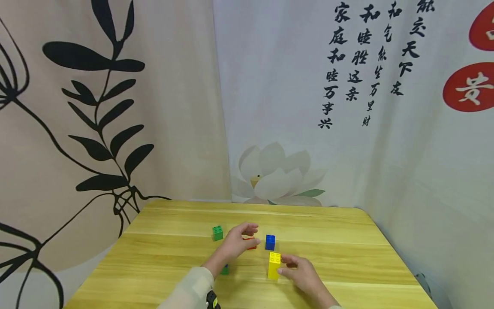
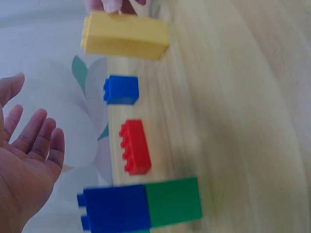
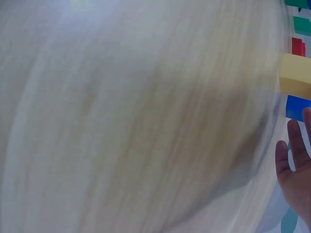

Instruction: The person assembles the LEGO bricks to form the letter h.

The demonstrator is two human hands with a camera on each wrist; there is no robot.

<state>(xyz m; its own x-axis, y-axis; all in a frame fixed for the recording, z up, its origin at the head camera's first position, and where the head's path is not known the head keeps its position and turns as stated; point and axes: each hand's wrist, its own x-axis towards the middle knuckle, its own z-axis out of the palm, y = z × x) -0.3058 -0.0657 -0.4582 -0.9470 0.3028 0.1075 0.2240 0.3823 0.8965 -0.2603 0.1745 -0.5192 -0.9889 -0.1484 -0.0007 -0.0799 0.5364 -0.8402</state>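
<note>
Fingers of your right hand (image 1: 299,270) touch the side of the tall yellow brick stack (image 1: 274,265) standing upright on the bench (image 1: 347,257), just in front of the blue brick (image 1: 270,242). Your left hand (image 1: 237,242) hovers with fingers relaxed and empty over the red brick (image 2: 134,147), the green brick (image 1: 218,233) off to its left. Steady the yellow stack squarely, and bring the left hand down over the red brick without nudging its neighbours.
</note>
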